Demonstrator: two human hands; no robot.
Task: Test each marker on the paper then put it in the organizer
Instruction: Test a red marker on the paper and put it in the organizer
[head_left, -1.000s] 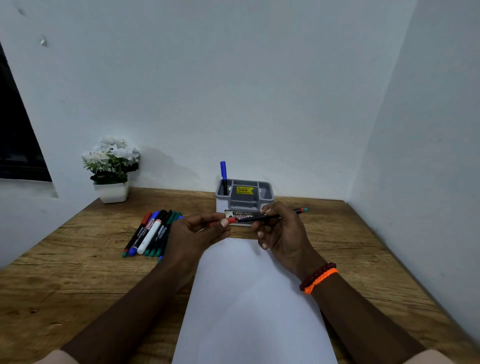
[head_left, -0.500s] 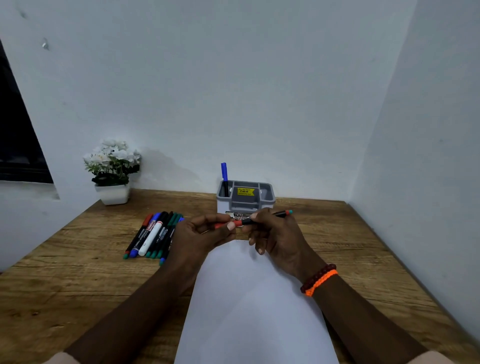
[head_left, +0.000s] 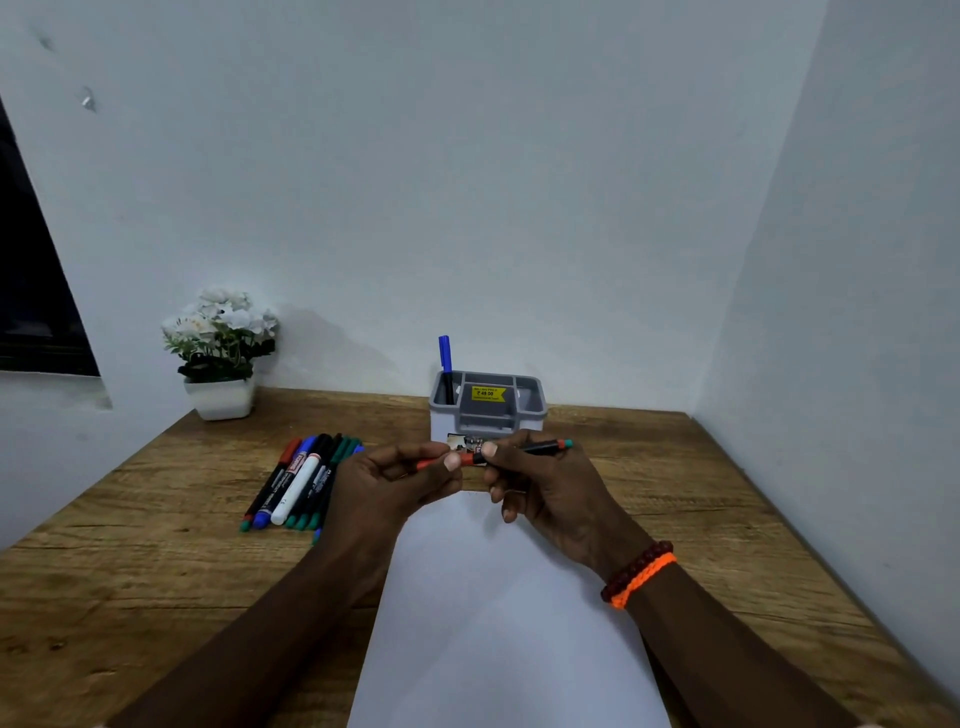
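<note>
My right hand (head_left: 545, 488) grips a thin black marker (head_left: 535, 447) with a red band and a teal end, held level above the far end of the white paper (head_left: 498, 623). My left hand (head_left: 384, 483) pinches its red cap (head_left: 441, 461) at the marker's left end, and the cap meets the barrel. Behind my hands stands the grey organizer (head_left: 488, 402) with one blue marker (head_left: 445, 364) upright in its left slot. Several markers (head_left: 301, 478) lie in a row on the desk to the left.
A white pot of white flowers (head_left: 221, 353) stands at the back left of the wooden desk (head_left: 130, 545). White walls close in behind and on the right. A dark window edge (head_left: 31, 291) is at the far left.
My hands have come together: the marker moved left toward the red cap in my left hand, and the cap now meets the barrel.
</note>
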